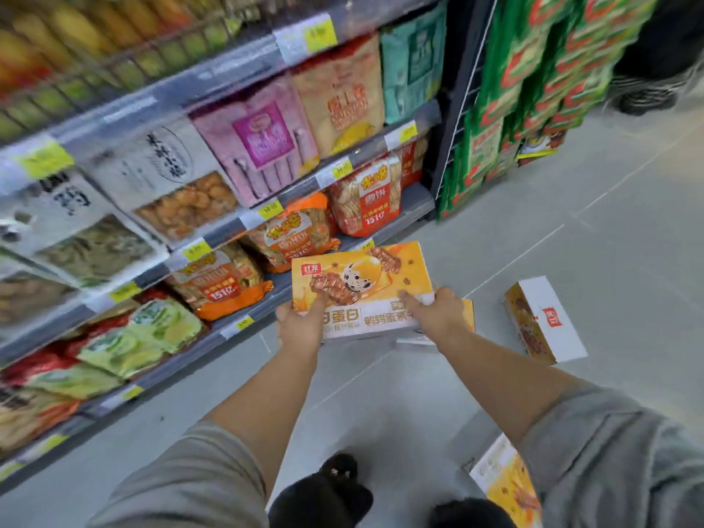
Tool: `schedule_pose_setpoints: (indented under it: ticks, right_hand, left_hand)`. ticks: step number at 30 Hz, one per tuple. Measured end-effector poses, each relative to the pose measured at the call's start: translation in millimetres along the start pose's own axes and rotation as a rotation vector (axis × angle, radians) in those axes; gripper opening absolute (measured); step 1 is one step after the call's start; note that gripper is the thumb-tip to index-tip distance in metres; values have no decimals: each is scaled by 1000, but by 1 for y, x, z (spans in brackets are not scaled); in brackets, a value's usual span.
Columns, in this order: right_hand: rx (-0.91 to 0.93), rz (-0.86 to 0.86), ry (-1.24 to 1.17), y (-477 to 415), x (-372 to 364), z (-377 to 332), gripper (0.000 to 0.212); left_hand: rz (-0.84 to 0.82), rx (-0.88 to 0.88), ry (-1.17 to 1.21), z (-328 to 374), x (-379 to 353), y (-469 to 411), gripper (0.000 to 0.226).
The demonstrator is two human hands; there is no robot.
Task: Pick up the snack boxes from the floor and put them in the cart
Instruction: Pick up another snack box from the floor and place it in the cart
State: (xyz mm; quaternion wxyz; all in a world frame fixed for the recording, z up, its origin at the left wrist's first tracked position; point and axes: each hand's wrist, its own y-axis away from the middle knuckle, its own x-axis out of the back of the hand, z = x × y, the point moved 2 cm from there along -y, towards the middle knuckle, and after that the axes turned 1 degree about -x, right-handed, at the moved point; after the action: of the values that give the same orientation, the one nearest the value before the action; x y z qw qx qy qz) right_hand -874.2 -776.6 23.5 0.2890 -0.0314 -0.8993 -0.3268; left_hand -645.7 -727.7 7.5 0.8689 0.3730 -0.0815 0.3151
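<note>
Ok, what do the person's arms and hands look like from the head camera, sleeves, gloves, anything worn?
Both hands, left hand and right hand, are bare: no gloves; no rings or watch visible. Loose grey fabric sleeves, the left sleeve and right sleeve, are pushed up near the elbows, leaving the forearms uncovered.

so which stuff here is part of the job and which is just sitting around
Part of the job:
- held snack box, gripped by left hand and right hand
- box on its side on the floor
- box by the right sleeve

Just there:
- shelf snack bags
- green packet display
</note>
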Motion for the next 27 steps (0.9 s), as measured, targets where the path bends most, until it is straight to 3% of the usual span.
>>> schedule_pose_setpoints:
  ticks: [3, 7, 10, 12, 17, 20, 23, 27]
  right_hand:
    - [95, -23, -21, 55, 19, -63, 60]
    - [263, -38, -128, 127, 41, -140, 43]
    - [387, -73, -187, 174, 52, -188, 50]
    - [489, -122, -168, 206, 56, -219, 66]
    - [616, -229, -118, 289, 52, -270, 45]
    - [670, -310, -104, 340, 37, -290, 54]
    - [763, -358, -96, 394, 12, -305, 36]
    - [819, -447, -77, 466, -33, -313, 45]
  left_hand:
    - [117, -134, 27, 64, 62, 63, 78]
    - [218, -236, 147, 125, 134, 117, 63]
    - [287, -274, 252, 151, 186, 147, 71]
    - [344, -274, 315, 167, 222, 175, 57]
    - [487, -293, 403, 181, 303, 232, 61]
    - [565, -308, 442, 176, 356, 256, 54]
    - [641, -314, 474, 164, 412, 277, 54]
    - [685, -315, 542, 131, 489, 295, 60]
